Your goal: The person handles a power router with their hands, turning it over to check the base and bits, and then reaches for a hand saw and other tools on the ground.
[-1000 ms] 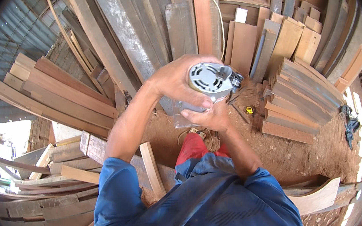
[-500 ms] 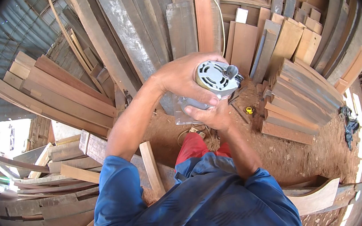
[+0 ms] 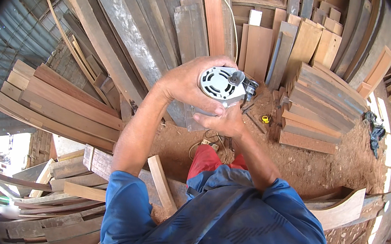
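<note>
A silver handheld power tool [image 3: 220,84], seen from its vented round top with a dark knob and fittings at its right side, is held up above my legs. A clear plastic base [image 3: 191,121] shows beneath it. My left hand [image 3: 190,84] wraps around the tool's upper body from the left, thumb along its lower front. Below that, my right hand [image 3: 222,122] grips the lower part of the tool, its thumb near the clear base. The fingers of my right hand are mostly hidden by the tool.
A yellow tape measure [image 3: 265,119] lies on the dusty floor beside stacked boards [image 3: 317,107]. Planks [image 3: 256,52] lean ahead; curved boards [image 3: 58,101] are piled left. A cord and socket block [image 3: 209,145] lie by my feet. A dark crumpled bag [image 3: 375,135] lies right.
The tool and both hands have shifted slightly left since half a second ago, and the tool's top is tilted a little differently. The grip is unchanged. The surroundings have shifted slightly in view.
</note>
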Demonstrator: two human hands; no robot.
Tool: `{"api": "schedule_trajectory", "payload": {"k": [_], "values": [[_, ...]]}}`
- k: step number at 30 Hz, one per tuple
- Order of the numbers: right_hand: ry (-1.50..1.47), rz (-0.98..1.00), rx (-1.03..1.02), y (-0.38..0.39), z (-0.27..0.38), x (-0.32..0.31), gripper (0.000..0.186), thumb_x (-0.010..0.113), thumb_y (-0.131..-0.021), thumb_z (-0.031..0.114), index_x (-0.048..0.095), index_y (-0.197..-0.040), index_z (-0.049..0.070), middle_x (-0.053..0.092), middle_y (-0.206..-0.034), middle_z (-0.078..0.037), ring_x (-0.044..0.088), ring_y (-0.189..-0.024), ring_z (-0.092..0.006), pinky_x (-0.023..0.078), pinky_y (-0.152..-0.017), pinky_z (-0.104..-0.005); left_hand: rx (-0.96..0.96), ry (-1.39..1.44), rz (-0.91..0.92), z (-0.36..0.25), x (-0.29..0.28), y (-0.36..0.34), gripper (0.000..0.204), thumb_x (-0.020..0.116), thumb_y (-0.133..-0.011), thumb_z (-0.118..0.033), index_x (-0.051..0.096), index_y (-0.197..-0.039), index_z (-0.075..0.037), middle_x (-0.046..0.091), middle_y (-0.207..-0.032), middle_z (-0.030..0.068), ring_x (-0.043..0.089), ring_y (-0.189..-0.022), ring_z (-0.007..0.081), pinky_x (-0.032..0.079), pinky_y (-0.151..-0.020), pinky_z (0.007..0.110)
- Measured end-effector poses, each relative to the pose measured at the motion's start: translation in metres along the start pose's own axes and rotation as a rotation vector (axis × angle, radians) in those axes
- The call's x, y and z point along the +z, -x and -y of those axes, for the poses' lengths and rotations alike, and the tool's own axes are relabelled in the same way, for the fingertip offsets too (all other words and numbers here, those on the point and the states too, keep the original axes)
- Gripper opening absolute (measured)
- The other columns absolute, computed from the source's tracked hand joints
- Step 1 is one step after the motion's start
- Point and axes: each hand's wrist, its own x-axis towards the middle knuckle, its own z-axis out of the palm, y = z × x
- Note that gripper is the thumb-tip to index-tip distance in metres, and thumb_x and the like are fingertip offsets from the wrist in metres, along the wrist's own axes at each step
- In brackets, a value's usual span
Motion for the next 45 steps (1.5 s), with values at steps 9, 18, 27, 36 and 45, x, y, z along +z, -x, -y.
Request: {"api": "schedule_trajectory", "payload": {"k": [9, 18, 27, 36, 45], "values": [[-0.001, -0.024, -0.035, 0.002, 0.007, 0.001, 0.076, 0.089, -0.065, 0.011, 0.052, -0.13, -0.001, 0.063, -0.12, -0.009, 0.061, -0.111, -0.0193, 0.05, -0.098, -0.0366, -0.044, 0.075, 0.028, -0.007, 0.002, -0.004, 0.075, 0.09, -0.057, -0.033, 0.064, -0.12, -0.002, 0.065, -0.108, 0.0052, 0.063, -0.102, 0.0163, 0.049, -0.091, 0.031], [0.098, -0.073, 0.089, 0.012, -0.008, -0.018, 0.071, 0.092, -0.066, 0.019, 0.059, -0.125, 0.001, 0.067, -0.115, -0.009, 0.063, -0.106, -0.0184, 0.053, -0.095, -0.0356, 0.083, 0.308, -0.31, -0.018, 0.044, 0.077, 0.088, 0.091, -0.06, -0.062, 0.06, -0.117, -0.002, 0.064, -0.122, 0.0106, 0.063, -0.109, 0.0199, 0.05, -0.092, 0.035], [-0.056, 0.196, -0.32, -0.004, -0.01, -0.006, 0.072, 0.089, -0.072, 0.023, 0.051, -0.131, 0.005, 0.059, -0.129, -0.014, 0.06, -0.118, -0.0264, 0.05, -0.097, -0.0401, -0.087, 1.35, -0.62, 0.052, 0.2, 0.104, 0.094, 0.045, -0.085, -0.086, 0.052, -0.14, -0.009, 0.064, -0.127, 0.0072, 0.062, -0.115, 0.0223, 0.051, -0.097, 0.039], [0.591, 0.237, -0.597, -0.005, -0.008, -0.004, 0.04, 0.076, -0.079, 0.024, 0.067, -0.116, 0.013, 0.067, -0.13, -0.013, 0.06, -0.12, -0.0271, 0.041, -0.1, -0.042, 0.308, 1.835, -0.674, 0.048, 0.174, 0.093, 0.09, 0.056, -0.091, -0.072, 0.033, -0.153, -0.011, 0.056, -0.136, 0.0118, 0.061, -0.122, 0.0289, 0.055, -0.099, 0.048], [0.778, -0.025, -0.565, 0.011, -0.056, -0.018, 0.043, 0.074, -0.081, 0.011, 0.066, -0.123, 0.018, 0.057, -0.139, -0.019, 0.057, -0.121, -0.0379, 0.046, -0.099, -0.047, 0.114, 1.56, -0.71, 0.043, 0.176, 0.096, 0.081, 0.075, -0.087, -0.036, 0.035, -0.149, -0.003, 0.055, -0.137, 0.0138, 0.057, -0.127, 0.0287, 0.046, -0.109, 0.047]]}}
